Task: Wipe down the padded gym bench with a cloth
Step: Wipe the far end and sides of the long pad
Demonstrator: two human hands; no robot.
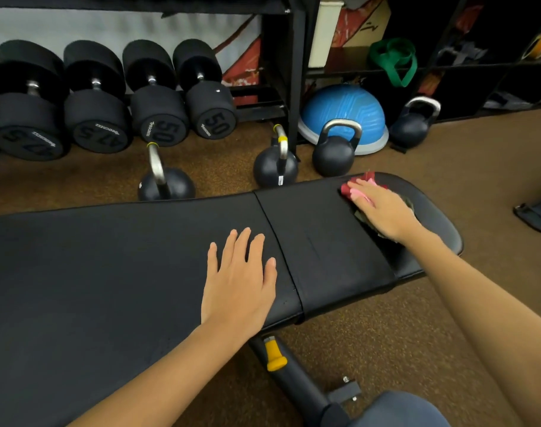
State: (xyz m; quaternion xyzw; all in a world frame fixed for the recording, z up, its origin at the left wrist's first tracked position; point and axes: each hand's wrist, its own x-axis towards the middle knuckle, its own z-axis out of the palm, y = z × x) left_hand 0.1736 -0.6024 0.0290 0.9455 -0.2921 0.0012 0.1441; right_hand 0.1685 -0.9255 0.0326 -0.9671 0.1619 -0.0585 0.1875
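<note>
The black padded gym bench (109, 272) runs across the view from lower left to right, with a seam between its long pad and its shorter seat pad. My left hand (241, 278) lies flat on the long pad just left of the seam, fingers straight and spread. My right hand (383, 208) presses flat on a crumpled cloth (355, 188), red and pink with a dark green part, on the far right end of the seat pad. Most of the cloth is hidden under the hand.
Several black kettlebells (334, 155) stand on the brown floor just behind the bench. A rack of large dumbbells (158, 112) lines the back left. A blue half-ball trainer (343, 112) sits by black shelving. The bench frame's yellow-handled knob (275, 355) shows below the pad.
</note>
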